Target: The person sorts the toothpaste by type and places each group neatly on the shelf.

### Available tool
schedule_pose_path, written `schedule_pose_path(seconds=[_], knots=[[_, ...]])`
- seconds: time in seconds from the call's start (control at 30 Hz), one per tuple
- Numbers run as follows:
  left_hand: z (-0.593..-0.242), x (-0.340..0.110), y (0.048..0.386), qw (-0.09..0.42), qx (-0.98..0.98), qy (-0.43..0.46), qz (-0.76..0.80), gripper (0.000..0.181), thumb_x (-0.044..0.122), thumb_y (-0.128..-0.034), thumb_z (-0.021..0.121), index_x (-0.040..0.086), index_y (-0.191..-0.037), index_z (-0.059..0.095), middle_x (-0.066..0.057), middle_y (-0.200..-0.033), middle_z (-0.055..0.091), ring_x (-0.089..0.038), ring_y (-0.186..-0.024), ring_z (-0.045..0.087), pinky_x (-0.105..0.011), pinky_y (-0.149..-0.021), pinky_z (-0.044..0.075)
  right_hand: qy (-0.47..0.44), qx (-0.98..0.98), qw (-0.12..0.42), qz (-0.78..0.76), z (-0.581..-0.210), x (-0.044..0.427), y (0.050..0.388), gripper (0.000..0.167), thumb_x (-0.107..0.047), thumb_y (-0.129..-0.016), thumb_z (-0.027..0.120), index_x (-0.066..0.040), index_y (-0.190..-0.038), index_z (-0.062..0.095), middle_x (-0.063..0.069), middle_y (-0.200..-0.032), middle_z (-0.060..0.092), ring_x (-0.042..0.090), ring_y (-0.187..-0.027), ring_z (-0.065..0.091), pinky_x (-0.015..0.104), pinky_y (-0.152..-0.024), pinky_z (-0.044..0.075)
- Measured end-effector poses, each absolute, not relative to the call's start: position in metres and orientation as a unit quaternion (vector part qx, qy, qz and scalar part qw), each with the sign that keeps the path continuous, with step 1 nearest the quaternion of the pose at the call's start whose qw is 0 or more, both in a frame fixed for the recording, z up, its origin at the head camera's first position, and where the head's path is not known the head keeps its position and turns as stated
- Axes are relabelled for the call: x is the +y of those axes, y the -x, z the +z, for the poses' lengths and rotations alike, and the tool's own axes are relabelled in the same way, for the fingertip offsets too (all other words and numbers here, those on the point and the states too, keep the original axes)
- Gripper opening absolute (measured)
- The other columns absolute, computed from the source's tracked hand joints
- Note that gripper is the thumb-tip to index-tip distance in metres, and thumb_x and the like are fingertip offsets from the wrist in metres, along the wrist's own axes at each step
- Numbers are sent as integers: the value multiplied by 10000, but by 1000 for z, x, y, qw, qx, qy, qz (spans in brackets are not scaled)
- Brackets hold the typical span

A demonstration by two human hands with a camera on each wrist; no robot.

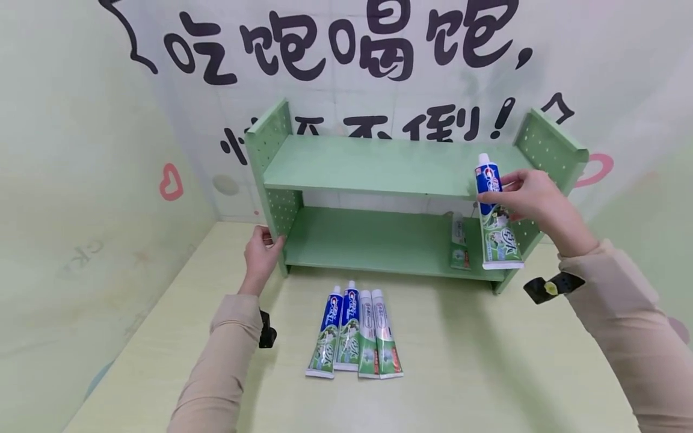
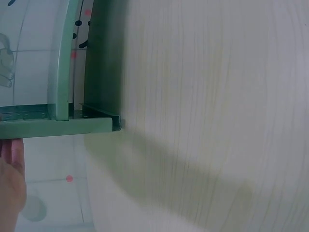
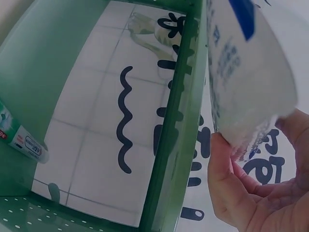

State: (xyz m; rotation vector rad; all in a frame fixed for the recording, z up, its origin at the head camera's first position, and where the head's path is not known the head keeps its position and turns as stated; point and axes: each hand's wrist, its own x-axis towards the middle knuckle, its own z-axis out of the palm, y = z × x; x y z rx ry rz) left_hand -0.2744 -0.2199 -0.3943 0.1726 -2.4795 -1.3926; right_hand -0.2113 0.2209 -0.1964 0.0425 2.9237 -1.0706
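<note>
Green and perforated at its sides, the two-level rack point(image 1: 346, 168) stands on the desk point(image 1: 444, 373). Before its right end, the right hand point(image 1: 533, 193) pinches a blue-and-green toothpaste tube point(image 1: 495, 231), cap up. At its left side panel, the left hand point(image 1: 262, 255) touches the outer face; whether it grips, I cannot tell. On its lower shelf, near the right end, leans a pale tube point(image 1: 458, 240). In front of it lie two blue-and-green tubes point(image 1: 349, 337) and two white-and-green tubes point(image 1: 369, 337), caps towards it.
</note>
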Motion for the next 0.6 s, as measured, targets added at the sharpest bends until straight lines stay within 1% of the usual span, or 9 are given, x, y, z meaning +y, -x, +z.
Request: schedule_pose_path(seconds=[0.13, 0.33, 0.47, 0.6], knots=[[-395, -221, 274, 147, -860, -59, -485, 346, 187, -901, 532, -15, -1163, 433, -207, -1182, 544, -320, -1099, 531, -412, -885, 503, -15, 939, 14, -344, -193, 222, 219, 752, -477, -776, 656, 77, -1229, 428, 206, -1095, 519, 101, -683, 572, 341, -680, 568], [-395, -220, 274, 152, -860, -60, -483, 344, 186, -896, 536, -18, -1156, 440, -209, -1176, 550, -325, -1093, 537, -415, -885, 501, -24, 937, 19, -349, -184, 225, 232, 748, -469, -782, 654, 80, -1235, 423, 199, -1078, 535, 91, -675, 579, 339, -685, 569], [-395, -220, 274, 153, -861, -59, -482, 344, 186, -895, 538, -19, -1153, 440, -210, -1171, 554, -326, -1091, 538, -418, -883, 502, -29, 935, 31, -352, -177, 226, 240, 743, -460, -780, 660, 75, -1243, 435, 111, -991, 582, 92, -657, 597, 342, -699, 557], [-396, -221, 275, 151, -862, -59, -480, 344, 184, -898, 535, -21, -1156, 438, -212, -1171, 552, -328, -1091, 538, -413, -884, 503, -35, 937, 37, -346, -170, 228, 249, 719, -480, -764, 668, 60, -1204, 490, -26, -824, 616, 101, -656, 609, 332, -694, 539]])
